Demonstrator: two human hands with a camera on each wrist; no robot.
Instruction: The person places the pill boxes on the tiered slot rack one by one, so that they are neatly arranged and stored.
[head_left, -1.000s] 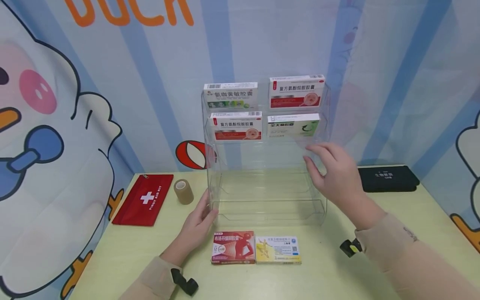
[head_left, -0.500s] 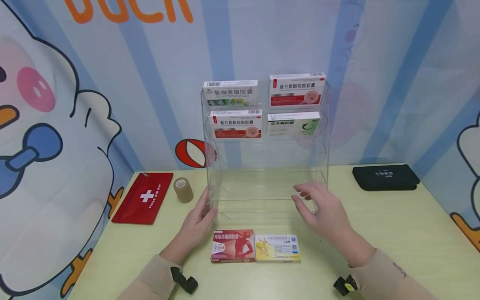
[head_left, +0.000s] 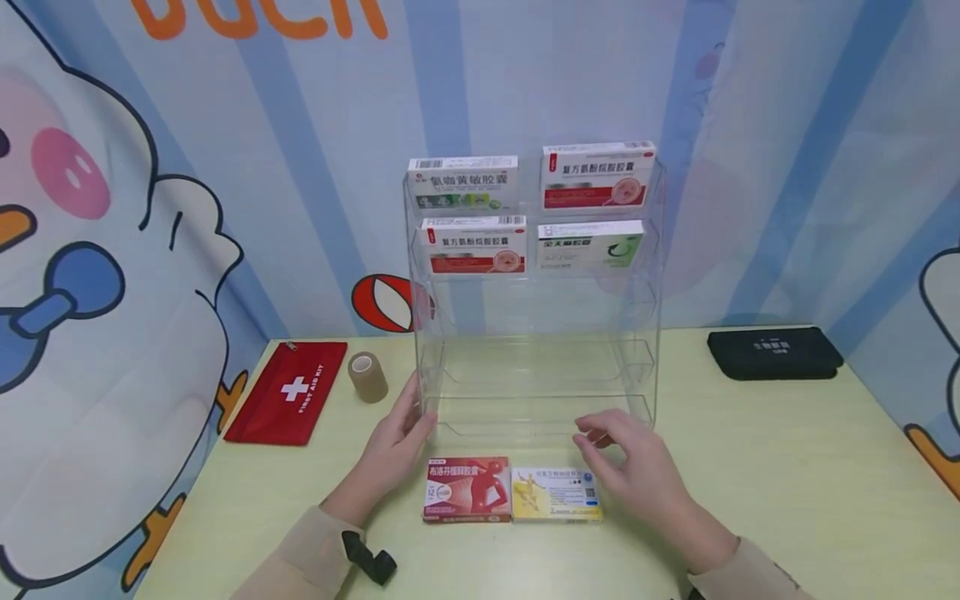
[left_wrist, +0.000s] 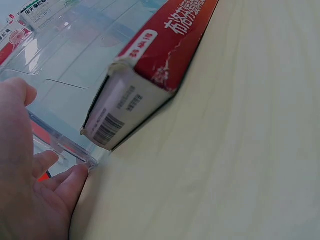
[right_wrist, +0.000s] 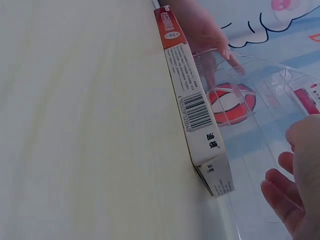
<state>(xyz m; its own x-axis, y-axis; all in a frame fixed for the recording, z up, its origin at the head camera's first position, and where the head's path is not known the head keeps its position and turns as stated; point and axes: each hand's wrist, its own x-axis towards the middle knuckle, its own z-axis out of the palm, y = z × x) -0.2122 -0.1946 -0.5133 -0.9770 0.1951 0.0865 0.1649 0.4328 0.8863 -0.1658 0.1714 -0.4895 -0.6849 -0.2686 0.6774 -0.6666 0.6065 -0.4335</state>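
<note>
A clear tiered display rack (head_left: 532,367) stands upright on the table. My left hand (head_left: 396,442) grips its lower left side, thumb in front and fingers around the edge; the left wrist view shows this hand (left_wrist: 30,165) at the rack's corner. My right hand (head_left: 637,467) hovers with bent, spread fingers at the right end of a yellow-and-white medicine box (head_left: 551,496), holding nothing. That box lies flat beside a red medicine box (head_left: 467,490) in front of the rack. Whether the right fingers touch the box cannot be told.
The rack's upper tiers hold a green-and-white box (head_left: 463,185), red-and-white boxes (head_left: 597,179) and another green-and-white box (head_left: 588,247). A red first aid pouch (head_left: 288,392) and a tan tape roll (head_left: 367,379) lie left; a black case (head_left: 775,354) lies right.
My right hand has come down from beside the rack's middle tiers to the yellow-and-white box. My left hand has stayed on the rack's side.
</note>
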